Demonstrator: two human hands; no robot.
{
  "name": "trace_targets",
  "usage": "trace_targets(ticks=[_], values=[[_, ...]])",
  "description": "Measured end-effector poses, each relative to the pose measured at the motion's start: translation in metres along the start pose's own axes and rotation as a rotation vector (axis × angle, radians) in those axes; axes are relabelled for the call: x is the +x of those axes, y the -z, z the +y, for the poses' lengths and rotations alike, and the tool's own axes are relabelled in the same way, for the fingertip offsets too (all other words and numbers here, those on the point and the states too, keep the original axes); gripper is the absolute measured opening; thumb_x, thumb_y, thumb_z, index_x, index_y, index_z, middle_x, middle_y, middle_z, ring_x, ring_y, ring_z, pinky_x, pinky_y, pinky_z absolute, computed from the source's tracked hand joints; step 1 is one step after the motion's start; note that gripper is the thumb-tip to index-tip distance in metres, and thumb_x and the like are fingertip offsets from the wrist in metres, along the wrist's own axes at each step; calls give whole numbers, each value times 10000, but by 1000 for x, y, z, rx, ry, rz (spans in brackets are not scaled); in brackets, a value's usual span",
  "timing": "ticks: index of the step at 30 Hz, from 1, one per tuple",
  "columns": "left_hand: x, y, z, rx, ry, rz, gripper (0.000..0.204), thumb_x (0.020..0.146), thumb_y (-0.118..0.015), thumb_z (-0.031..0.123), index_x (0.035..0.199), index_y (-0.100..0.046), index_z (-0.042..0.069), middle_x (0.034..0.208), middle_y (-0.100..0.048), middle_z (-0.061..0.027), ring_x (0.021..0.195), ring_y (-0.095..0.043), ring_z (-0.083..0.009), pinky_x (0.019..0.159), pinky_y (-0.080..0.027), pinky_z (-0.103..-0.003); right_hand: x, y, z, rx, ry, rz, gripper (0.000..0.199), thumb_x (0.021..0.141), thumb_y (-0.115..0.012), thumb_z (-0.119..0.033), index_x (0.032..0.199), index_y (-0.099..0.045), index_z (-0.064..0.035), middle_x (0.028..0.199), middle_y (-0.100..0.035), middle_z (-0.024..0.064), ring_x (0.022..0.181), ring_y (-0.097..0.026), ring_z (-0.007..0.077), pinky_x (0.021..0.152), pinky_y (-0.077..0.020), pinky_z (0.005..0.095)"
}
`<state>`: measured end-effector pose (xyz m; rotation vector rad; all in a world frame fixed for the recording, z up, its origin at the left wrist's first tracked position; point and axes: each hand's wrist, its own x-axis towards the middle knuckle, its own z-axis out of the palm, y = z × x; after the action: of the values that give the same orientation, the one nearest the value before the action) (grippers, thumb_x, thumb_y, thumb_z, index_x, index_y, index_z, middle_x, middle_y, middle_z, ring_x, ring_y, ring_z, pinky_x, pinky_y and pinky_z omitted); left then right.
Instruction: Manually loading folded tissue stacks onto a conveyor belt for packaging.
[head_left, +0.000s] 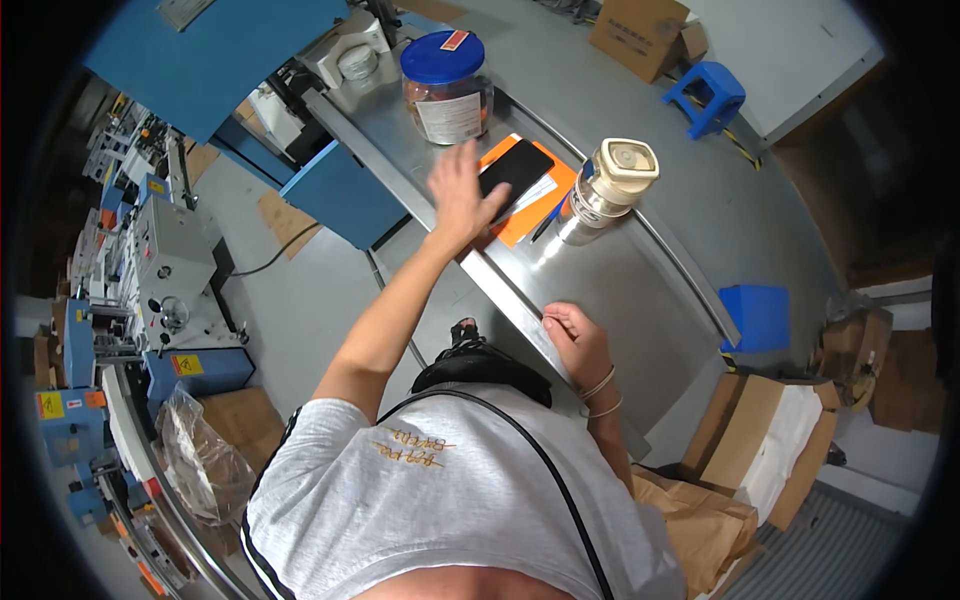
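Observation:
My left hand (462, 195) is open, fingers spread, over the near edge of a metal table (640, 300). Beside its thumb lies a black smartphone (518, 168), resting on an orange booklet (562, 182) with a white paper partly showing under it. A dark pen (548, 222) lies at the booklet's right side. Next to it stands a clear flask with a cream lid (628, 165). Beyond my left fingertips is a clear plastic jar with a blue lid (443, 58). My right hand (580, 345) rests at the table's near edge, fingers curled in, with nothing visible in them.
A blue cabinet (345, 195) and grey machinery (165, 260) stand to the left. Farther off are a blue stool (708, 98) and a cardboard box (640, 38). Right of the table are a blue bin (756, 318) and an open carton (725, 430) beside brown paper.

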<state>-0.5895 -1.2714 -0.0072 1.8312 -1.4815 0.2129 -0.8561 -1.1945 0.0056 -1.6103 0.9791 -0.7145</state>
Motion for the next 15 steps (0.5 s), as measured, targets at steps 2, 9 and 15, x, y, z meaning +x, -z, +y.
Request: trace_targets(ticks=[2, 9, 15], values=[[-18, 31, -10, 3, 8, 157, 759, 734, -698, 251, 1357, -340, 6, 1327, -372, -255, 1231, -353, -406, 1014, -270, -496, -1, -2, 5, 16, 12, 13, 162, 864, -626, -66, 1006, -627, 11, 870, -674, 90, 775, -635, 110, 696, -499, 236], [-149, 66, -53, 210, 490, 56, 601, 786, -659, 209, 1309, -421, 33, 1320, -419, -217, 1206, -400, -395, 1009, -319, -466, 21, -21, -20, -276, 339, 171, 178, 798, -653, -34, 972, -623, -12, 959, -630, 129, 877, -609, 283, 771, -490, 345], [-241, 97, -73, -278, 1111, -735, 430, 805, -673, 380, 1055, -656, 31, 1053, -645, -183, 908, -621, -254, 788, -484, -393, 52, -94, -52, -111, 421, -143, 179, 805, -645, -61, 979, -617, -31, 979, -627, 144, 929, -588, 320, 813, -470, 370]])
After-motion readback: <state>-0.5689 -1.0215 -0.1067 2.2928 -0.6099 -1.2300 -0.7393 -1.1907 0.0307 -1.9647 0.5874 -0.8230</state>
